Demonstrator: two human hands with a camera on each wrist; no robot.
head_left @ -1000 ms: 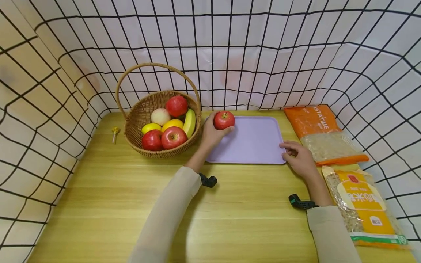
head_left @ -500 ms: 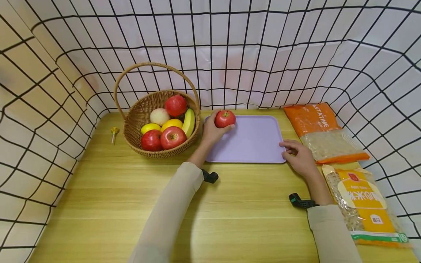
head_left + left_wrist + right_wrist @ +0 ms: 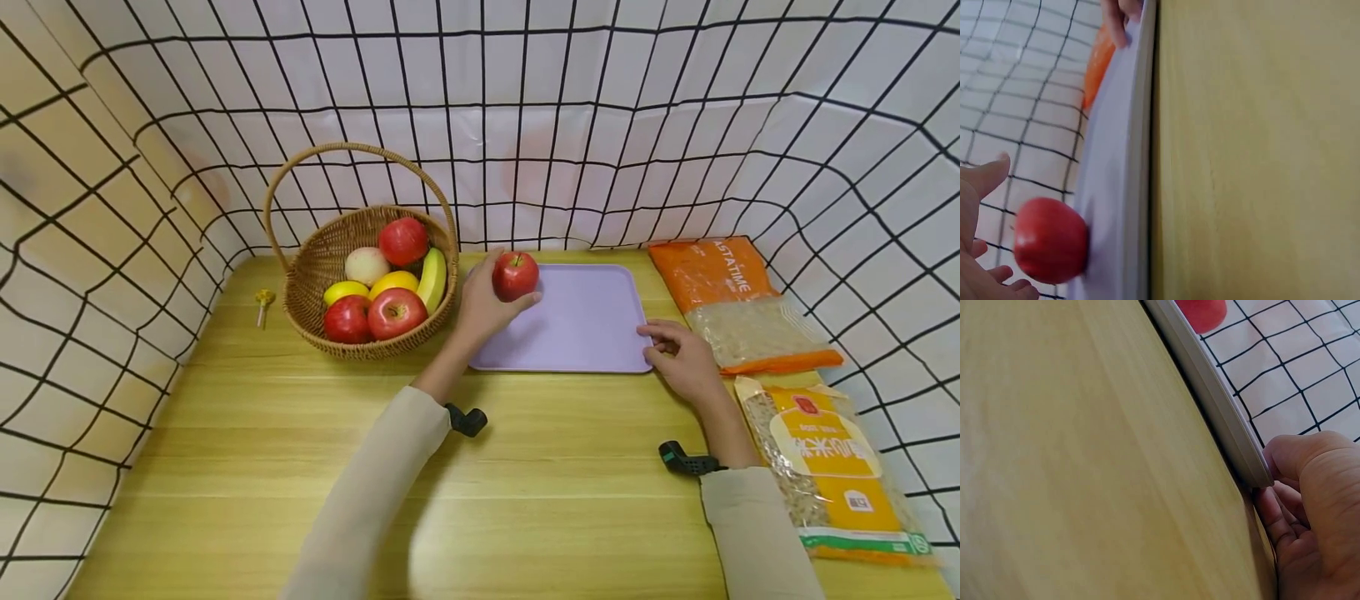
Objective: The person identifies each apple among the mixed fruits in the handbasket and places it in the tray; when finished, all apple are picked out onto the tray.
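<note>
1. The left hand (image 3: 483, 302) is held wide around the near-left side of a red apple (image 3: 516, 277), with thumb and fingers spread. A gap is seen between the thumb and the apple in the left wrist view; whether a fingertip touches the fruit cannot be told.
2. The red apple is set upright, stem end up, on the left part of a lilac tray (image 3: 585, 325), near its far edge.
3. The tray is gripped at its near right corner by the right hand (image 3: 686, 360). In the right wrist view, the rim is pinched between the thumb, laid above, and the fingers, curled below.
4. The tray is laid flat on a wood-patterned desk (image 3: 525, 500), just beside a wicker basket (image 3: 363, 350) with a tall arched handle.
5. In the basket, three red fruits (image 3: 397, 313), a pale round fruit (image 3: 367, 266), two yellow fruits (image 3: 393, 282) and a banana (image 3: 432, 281) are held.
6. To the left of the basket, a small yellow-topped stick (image 3: 264, 297) is placed.
7. To the right of the tray, an orange bag (image 3: 727, 279) is laid at the back and a yellow-labelled bag (image 3: 832, 467) nearer the front.
8. Behind, the area is lined with white sheeting (image 3: 498, 133) marked by a black grid.
</note>
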